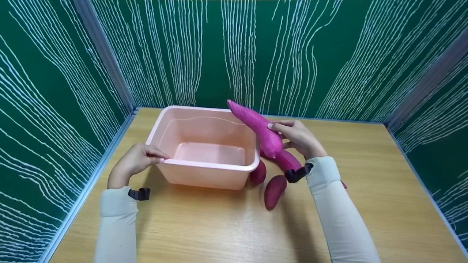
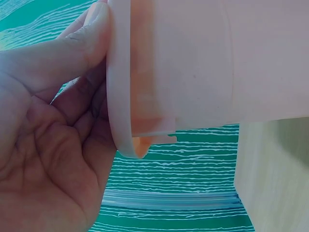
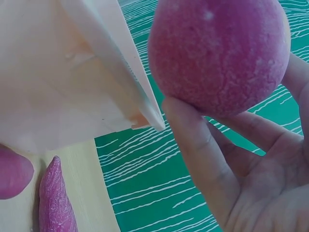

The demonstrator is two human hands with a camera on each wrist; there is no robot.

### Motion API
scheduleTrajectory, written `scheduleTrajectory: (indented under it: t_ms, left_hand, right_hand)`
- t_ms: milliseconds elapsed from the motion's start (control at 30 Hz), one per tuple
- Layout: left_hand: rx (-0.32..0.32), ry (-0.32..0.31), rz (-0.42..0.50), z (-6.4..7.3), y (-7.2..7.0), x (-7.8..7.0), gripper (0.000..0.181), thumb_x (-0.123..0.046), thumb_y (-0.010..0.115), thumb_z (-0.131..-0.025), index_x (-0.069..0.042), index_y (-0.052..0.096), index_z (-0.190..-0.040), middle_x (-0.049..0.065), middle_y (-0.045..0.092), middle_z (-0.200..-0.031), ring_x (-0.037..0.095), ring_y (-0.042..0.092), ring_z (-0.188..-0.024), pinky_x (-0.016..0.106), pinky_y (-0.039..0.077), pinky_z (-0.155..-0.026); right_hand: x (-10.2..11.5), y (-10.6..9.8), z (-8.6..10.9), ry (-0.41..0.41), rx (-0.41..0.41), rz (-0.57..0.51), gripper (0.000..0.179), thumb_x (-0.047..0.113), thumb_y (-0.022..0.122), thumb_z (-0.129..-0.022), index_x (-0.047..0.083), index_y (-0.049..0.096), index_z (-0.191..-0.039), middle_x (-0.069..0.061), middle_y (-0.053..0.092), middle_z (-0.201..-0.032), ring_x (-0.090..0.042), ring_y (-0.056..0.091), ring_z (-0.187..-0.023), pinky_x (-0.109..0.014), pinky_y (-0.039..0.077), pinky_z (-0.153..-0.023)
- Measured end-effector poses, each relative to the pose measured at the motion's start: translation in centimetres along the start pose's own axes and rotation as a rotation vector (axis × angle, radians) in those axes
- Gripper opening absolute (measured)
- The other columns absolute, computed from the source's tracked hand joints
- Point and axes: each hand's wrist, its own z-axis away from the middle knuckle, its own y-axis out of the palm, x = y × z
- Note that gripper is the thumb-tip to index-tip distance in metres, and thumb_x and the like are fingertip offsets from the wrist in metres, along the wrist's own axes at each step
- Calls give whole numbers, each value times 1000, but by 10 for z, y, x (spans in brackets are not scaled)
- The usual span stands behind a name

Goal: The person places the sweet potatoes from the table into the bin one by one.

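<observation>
A long pink sweet potato (image 1: 256, 126) is held up at the right rim of a pale pink plastic tub (image 1: 204, 177). My right hand (image 1: 299, 138) grips its thicker end between thumb and fingers, and its thin tip points up and left over the tub. In the right wrist view, the rounded end of the sweet potato (image 3: 219, 53) sits between the fingers, beside the tub's corner. The thumb and fingers of my left hand (image 1: 135, 162) pinch the tub's near left rim. The left wrist view shows that hand (image 2: 53, 121) gripping the lip from outside.
Beside the tub's right wall lie a longer sweet potato (image 1: 287, 160), partly under my right hand, and two short dark ones, a nearer one (image 1: 275, 191) and another (image 1: 259, 174) against the tub. Green walls (image 1: 270, 54) with white wavy lines enclose the wooden table (image 1: 204, 226).
</observation>
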Motion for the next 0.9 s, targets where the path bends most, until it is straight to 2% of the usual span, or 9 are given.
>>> scheduleTrajectory:
  t_ms: [133, 333, 700, 900]
  left_hand:
    - [-2, 9, -4, 0, 0, 0, 19, -2, 67, -87, -5, 75, -104, 19, 67, -118, 38, 48, -120, 54, 41, -106]
    - [7, -16, 9, 1, 0, -1, 20, -2, 66, -87, -6, 75, -105, 19, 66, -121, 39, 46, -123, 55, 40, -106]
    - [12, -24, 15, 0, -1, 1, 21, -2, 66, -88, -6, 74, -107, 18, 66, -121, 38, 47, -124, 54, 40, -106]
    - [11, -7, 0, 1, -1, 0, 21, -4, 67, -88, -6, 74, -107, 19, 66, -120, 39, 48, -123, 54, 40, -106]
  right_hand:
    - [3, 4, -3, 11, 3, -3, 50, 43, 67, -87, 8, 63, -122, -5, 61, -103, -17, 60, -89, -30, 59, -73]
    - [7, 8, -7, 39, 6, 31, 51, 46, 68, -86, 13, 62, -124, -9, 60, -113, -21, 60, -97, -32, 59, -77]
    - [14, 18, -14, 36, 22, 59, 54, 46, 67, -87, 17, 59, -132, -10, 59, -123, -24, 61, -104, -34, 58, -80]
    - [17, 24, -19, 39, 32, 69, 51, 42, 65, -88, 16, 59, -132, -10, 57, -123, -23, 61, -101, -33, 58, -78]
